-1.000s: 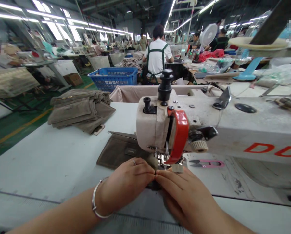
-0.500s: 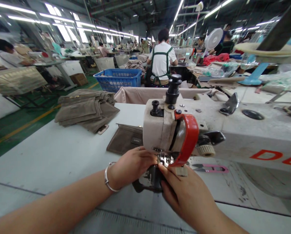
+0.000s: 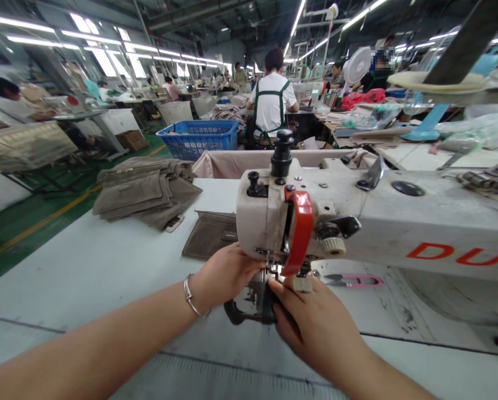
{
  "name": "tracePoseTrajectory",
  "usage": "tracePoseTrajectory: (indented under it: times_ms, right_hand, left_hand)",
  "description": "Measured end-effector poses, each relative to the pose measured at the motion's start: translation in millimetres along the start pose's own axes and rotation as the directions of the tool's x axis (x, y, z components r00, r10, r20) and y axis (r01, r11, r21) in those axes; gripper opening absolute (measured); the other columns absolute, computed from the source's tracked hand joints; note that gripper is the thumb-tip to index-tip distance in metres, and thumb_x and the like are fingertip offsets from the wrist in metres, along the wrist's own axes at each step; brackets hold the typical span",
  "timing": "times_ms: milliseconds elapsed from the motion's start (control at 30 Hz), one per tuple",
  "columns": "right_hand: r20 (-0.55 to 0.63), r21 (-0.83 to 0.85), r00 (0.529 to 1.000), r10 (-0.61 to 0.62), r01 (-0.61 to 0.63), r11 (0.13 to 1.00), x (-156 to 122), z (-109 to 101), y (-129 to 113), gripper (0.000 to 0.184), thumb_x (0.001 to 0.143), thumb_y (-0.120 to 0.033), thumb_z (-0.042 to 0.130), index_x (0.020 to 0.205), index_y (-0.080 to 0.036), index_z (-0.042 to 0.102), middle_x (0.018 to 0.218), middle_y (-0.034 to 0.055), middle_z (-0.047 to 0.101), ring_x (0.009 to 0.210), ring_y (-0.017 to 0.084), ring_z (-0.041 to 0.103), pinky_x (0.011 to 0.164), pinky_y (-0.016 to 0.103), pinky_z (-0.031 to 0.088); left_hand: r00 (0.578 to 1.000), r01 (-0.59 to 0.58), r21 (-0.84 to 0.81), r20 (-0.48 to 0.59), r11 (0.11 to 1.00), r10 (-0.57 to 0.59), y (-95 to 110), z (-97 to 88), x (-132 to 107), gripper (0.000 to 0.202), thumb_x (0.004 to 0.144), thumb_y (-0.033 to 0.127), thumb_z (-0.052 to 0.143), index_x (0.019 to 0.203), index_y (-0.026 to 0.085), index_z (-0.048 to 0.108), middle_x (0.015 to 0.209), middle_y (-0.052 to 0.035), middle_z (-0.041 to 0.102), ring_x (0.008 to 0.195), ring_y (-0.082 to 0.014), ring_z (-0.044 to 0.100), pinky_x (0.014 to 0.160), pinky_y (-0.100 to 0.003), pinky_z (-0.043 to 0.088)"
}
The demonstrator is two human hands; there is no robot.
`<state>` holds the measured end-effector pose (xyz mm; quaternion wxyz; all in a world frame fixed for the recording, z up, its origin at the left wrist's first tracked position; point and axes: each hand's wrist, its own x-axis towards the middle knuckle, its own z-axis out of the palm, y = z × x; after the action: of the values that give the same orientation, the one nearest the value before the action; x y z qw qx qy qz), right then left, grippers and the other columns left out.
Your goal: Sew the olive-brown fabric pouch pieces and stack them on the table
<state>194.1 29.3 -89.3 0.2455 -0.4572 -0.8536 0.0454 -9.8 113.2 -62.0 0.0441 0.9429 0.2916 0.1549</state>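
A white sewing machine [image 3: 257,211] with a red guard [image 3: 302,230] stands in front of me. My left hand [image 3: 224,275], with a silver bangle at its wrist, has its fingers closed and their tips beside the presser foot [image 3: 276,270]. From the right, my right hand [image 3: 318,316] reaches in, its index fingertip by the foot and its thumb tucked lower. Whatever the fingertips pinch is too small and hidden to name. Below the needle area lies a dark, shiny plate [image 3: 251,300]. A brown fabric pouch [image 3: 209,236] with a small label rests behind my left hand, partly covered by the machine head.
Pink-handled thread snips [image 3: 361,280] lie right of my right hand. Several brown fabric pieces [image 3: 144,191] are piled at the table's far left. Beyond the table are a pinkish cloth-lined bin [image 3: 228,164], a blue basket [image 3: 199,139] and a seated co-worker [image 3: 272,103].
The view has shifted slightly, so the machine sits further left. Both hands stay at the presser foot; my left hand appears slightly higher. The brown pouch has barely moved.
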Motion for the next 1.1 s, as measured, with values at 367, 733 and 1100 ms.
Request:
tracePoseTrajectory:
  times_ms: [367, 733, 1100]
  right_hand:
    - [0.052, 0.038, 0.998, -0.046, 0.044, 0.998, -6.2, 0.6, 4.5, 0.044, 0.088, -0.016, 0.048, 0.132, -0.015, 0.053, 0.102, 0.0127, 0.06, 0.098, 0.029, 0.053, 0.084, 0.049, 0.048]
    - [0.052, 0.06, 0.999, 0.005, -0.008, 0.998, -3.7, -3.7, -2.1, 0.031, 0.09, -0.015, 0.048, 0.116, -0.018, 0.065, 0.095, 0.0119, 0.06, 0.096, 0.029, 0.053, 0.084, 0.048, 0.047]
    - [0.444, 0.892, 0.707, 0.55, -0.292, -0.345, 6.5, -4.5, -68.3, 0.029, 0.086, -0.038, 0.058, 0.105, -0.022, 0.044, 0.083, 0.0005, 0.062, 0.062, 0.014, 0.058, 0.055, 0.025, 0.047]
  left_hand:
    - [0.955, -0.104, 0.257, 0.295, 0.961, 0.024, 40.1, -10.0, -4.7, 0.018, 0.089, 0.007, 0.051, 0.095, 0.015, 0.066, 0.098, -0.0067, 0.069, 0.104, -0.0241, 0.058, 0.099, -0.041, 0.038]
    - [0.722, 0.691, 0.029, 0.012, 0.722, -0.692, 13.6, -40.7, -63.9, 0.035, 0.075, 0.049, 0.068, 0.086, 0.017, 0.059, 0.092, -0.0082, 0.061, 0.094, -0.031, 0.058, 0.083, -0.044, 0.046]
    - [0.355, 0.559, -0.664, 0.733, -0.497, -0.581, 60.2, -28.2, -95.6, 0.039, 0.079, 0.051, 0.062, 0.077, 0.012, 0.067, 0.064, -0.0086, 0.07, 0.051, -0.0187, 0.064, 0.051, -0.026, 0.054]
